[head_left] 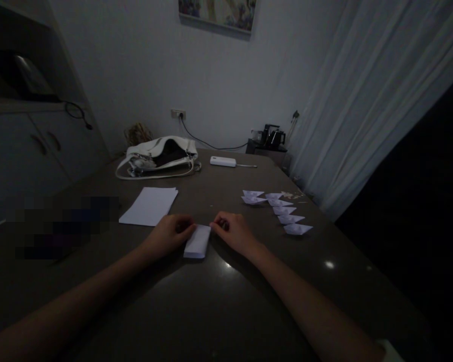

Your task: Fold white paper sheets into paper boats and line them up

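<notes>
— One wide, dark, glossy table [226,311] fills most of the view, and a long white curtain [362,100] hangs beyond its right side. What lies on it?

— At the far end there is an open white leather handbag [158,156]. Nearer, left of centre, is a loose stack of flat white paper sheets [149,206]. To the right runs a row of small folded white paper boats [283,211], near the hands but not touching them.

— And the hands?

— Both rest on the table near its middle. The left hand [169,234] and the right hand [234,231] have their fingers curled in. Their tips bear on the far corners of a narrow folded white paper strip [197,242]. It lies flat between them, with its length running toward the person.

— Are they pinching it?

— I cannot tell. The light is dim, and a thumb tucked under the edge would be hidden. It looks more like pressing down.

— So which step is this?

— As I judge it, a fold at the strip's far end is being lined up or set. A further crease would call for level corners, layers kept square on each other, and a firm fingertip along the edge. Thin paper probably slides easily on so slick a surface.
</notes>
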Action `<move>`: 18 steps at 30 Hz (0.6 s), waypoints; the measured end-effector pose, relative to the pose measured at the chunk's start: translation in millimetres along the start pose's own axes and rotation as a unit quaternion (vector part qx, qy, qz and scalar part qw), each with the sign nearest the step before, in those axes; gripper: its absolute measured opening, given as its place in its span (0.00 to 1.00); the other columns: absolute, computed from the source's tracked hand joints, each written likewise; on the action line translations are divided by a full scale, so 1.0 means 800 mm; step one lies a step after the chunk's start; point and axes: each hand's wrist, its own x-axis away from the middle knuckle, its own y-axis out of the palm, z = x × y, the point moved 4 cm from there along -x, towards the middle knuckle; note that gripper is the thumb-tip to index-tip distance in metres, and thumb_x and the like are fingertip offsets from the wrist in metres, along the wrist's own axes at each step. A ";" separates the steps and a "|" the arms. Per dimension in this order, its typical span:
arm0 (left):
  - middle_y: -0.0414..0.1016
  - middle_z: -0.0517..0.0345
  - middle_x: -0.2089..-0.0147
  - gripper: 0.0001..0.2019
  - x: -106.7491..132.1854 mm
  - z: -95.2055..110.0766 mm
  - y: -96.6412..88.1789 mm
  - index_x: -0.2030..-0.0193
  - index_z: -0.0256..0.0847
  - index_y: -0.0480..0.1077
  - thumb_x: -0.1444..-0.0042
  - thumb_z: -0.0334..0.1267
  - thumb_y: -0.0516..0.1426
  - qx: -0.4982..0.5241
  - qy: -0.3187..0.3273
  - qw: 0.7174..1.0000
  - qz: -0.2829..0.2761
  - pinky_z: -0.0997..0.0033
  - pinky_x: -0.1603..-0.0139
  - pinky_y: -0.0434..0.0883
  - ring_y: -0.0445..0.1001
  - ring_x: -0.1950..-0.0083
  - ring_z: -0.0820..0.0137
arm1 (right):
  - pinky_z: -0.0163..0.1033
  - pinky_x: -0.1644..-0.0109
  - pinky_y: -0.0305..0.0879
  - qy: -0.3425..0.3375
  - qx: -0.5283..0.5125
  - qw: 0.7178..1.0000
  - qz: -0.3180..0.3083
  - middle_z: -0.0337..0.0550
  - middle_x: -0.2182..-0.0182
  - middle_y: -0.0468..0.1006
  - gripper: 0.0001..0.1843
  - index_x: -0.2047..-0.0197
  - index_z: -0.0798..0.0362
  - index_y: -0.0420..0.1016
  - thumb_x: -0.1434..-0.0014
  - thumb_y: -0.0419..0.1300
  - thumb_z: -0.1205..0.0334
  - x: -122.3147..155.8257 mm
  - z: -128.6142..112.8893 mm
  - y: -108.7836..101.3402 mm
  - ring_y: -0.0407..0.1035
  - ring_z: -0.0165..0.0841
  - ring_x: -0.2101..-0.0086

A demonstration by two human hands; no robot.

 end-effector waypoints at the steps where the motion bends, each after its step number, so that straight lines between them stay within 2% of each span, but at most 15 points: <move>1: 0.74 0.56 0.72 0.15 0.000 0.001 0.001 0.69 0.38 0.71 0.44 0.46 0.50 -0.011 0.004 1.000 -0.002 0.72 0.70 0.63 0.70 0.70 0.67 | 0.32 0.72 0.56 0.000 0.007 1.000 -0.003 0.40 0.76 0.75 0.07 0.71 0.54 0.72 0.45 0.59 0.60 0.000 -0.001 0.001 0.66 0.28 0.76; 9: 0.72 0.55 0.73 0.12 -0.002 0.005 0.005 0.69 0.37 0.71 0.43 0.40 0.50 -0.119 0.042 0.992 0.001 0.71 0.69 0.61 0.69 0.70 0.67 | 0.31 0.72 0.52 0.011 0.120 0.992 -0.047 0.39 0.73 0.76 0.05 0.69 0.53 0.72 0.46 0.61 0.61 0.003 -0.004 0.005 0.68 0.27 0.72; 14: 0.72 0.56 0.74 0.10 -0.001 0.011 0.005 0.71 0.38 0.70 0.43 0.37 0.50 -0.185 0.066 0.981 0.007 0.66 0.62 0.59 0.70 0.67 0.65 | 0.32 0.72 0.50 -0.004 0.163 0.985 -0.061 0.38 0.72 0.76 0.04 0.68 0.52 0.71 0.45 0.60 0.60 0.004 -0.006 0.004 0.68 0.28 0.71; 18: 0.72 0.56 0.73 0.10 0.000 0.013 0.006 0.70 0.39 0.70 0.43 0.37 0.50 -0.202 0.066 0.977 0.004 0.65 0.62 0.58 0.70 0.67 0.65 | 0.32 0.71 0.50 -0.025 0.178 0.981 -0.067 0.37 0.71 0.76 0.05 0.68 0.52 0.70 0.44 0.60 0.59 0.004 -0.009 0.003 0.68 0.28 0.70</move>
